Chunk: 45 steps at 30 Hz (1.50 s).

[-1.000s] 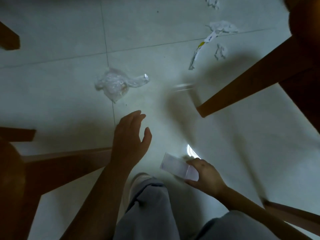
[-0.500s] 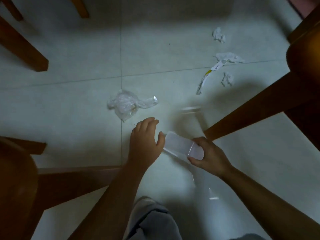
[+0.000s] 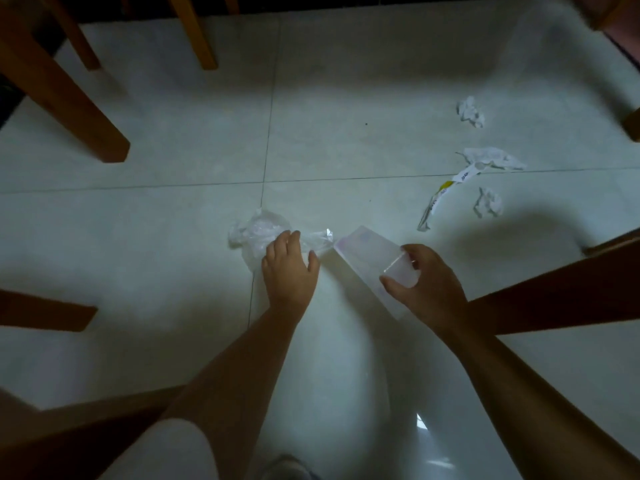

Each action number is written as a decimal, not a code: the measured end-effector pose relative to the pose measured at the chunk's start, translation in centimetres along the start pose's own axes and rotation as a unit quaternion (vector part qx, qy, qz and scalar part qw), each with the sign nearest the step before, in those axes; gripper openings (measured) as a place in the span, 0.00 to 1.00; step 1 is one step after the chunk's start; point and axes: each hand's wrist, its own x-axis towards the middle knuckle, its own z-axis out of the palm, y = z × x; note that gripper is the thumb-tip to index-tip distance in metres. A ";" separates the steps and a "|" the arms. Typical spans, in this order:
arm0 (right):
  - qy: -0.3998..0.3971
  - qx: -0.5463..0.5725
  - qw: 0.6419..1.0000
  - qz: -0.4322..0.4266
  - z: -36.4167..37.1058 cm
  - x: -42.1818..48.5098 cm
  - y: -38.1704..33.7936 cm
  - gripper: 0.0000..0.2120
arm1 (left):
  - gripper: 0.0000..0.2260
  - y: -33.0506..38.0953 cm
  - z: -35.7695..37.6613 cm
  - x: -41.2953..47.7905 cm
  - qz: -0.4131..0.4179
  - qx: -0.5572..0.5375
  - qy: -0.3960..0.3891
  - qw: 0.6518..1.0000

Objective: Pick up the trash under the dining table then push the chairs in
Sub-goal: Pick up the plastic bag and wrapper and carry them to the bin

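Observation:
A crumpled clear plastic bag lies on the pale tiled floor in the middle. My left hand rests on its near side, fingers spread and touching the plastic, not closed around it. My right hand grips a clear plastic container by its near end, tilted with its far end close to the bag. Farther right lie several scraps: a crumpled tissue, a torn white wrapper joined to a yellow-marked strip, and a small paper wad.
Wooden chair and table legs ring the area: a thick leg at the back left, thinner legs behind, a rail at the left, and a dark wooden bar crossing at the right. My knee is at the bottom.
My left hand has reached forward onto the plastic bag. My right hand has carried the container forward to beside the bag. The view has shifted forward under the table.

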 end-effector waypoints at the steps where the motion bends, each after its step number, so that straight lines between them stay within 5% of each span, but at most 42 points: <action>1: 0.009 0.006 1.000 0.007 0.1 0.3 0.0 0.24 | 0.17 -0.6 0.5 0.7 -0.005 0.011 0.006 1.000; 14: 0.037 0.059 0.997 0.032 1.6 2.1 -0.3 0.20 | 0.23 -4.0 3.8 4.7 -0.112 0.082 -0.028 0.990; 19: 0.030 0.045 0.998 0.034 1.6 2.1 0.1 0.21 | 0.22 -3.6 4.5 3.5 -0.134 0.025 -0.028 0.990; 28: 0.031 0.011 0.999 0.041 1.6 0.7 2.1 0.23 | 0.19 -2.3 4.5 -0.4 -0.100 0.065 -0.088 0.989; 34: 0.030 0.025 0.999 0.034 2.2 -1.1 2.6 0.24 | 0.13 -2.2 3.9 -3.5 -0.117 0.022 -0.104 0.987; 39: 0.076 0.060 0.993 0.068 2.1 -1.4 1.5 0.23 | 0.08 -1.1 2.6 -5.3 -0.070 -0.060 -0.051 0.994; 45: 0.104 0.094 0.981 0.132 0.0 -4.7 -2.3 0.23 | 0.01 3.3 -2.4 -6.6 -0.107 -0.159 -0.009 0.981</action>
